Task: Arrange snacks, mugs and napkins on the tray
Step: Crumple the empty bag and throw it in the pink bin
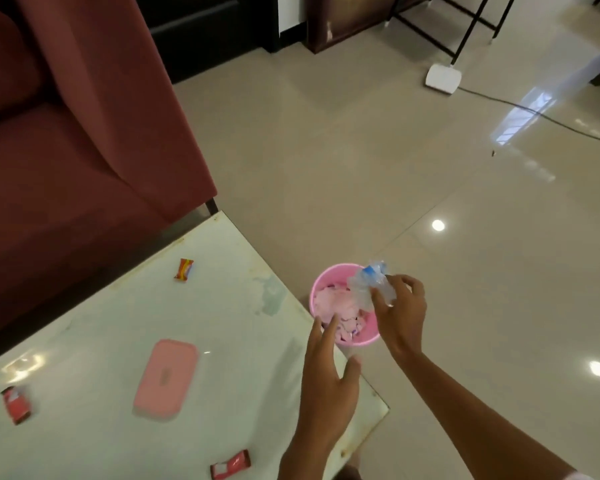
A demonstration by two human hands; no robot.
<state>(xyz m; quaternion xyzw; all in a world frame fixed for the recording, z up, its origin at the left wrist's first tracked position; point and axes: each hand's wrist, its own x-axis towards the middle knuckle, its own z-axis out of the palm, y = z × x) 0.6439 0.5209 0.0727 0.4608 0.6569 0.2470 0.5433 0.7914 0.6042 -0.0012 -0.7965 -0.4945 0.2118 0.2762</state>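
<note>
Glossy worktop (101,323) is carrying pink box (166,377), orange packet (183,270), left red packet (16,404), near red packet (230,464), all lying apart.

The right hand (400,315) gripped a crumpled plastic bottle (371,285) over the pink bin (321,284); the left hand (326,382) hovered open beside it. Snack packets (183,269) and a pink box (167,377) lay on the table (84,341).

Both arms reach forward.
The left hand (326,379) spreads open; the right hand (400,317) pinches a crumpled clear plastic bottle (368,289).
</note>
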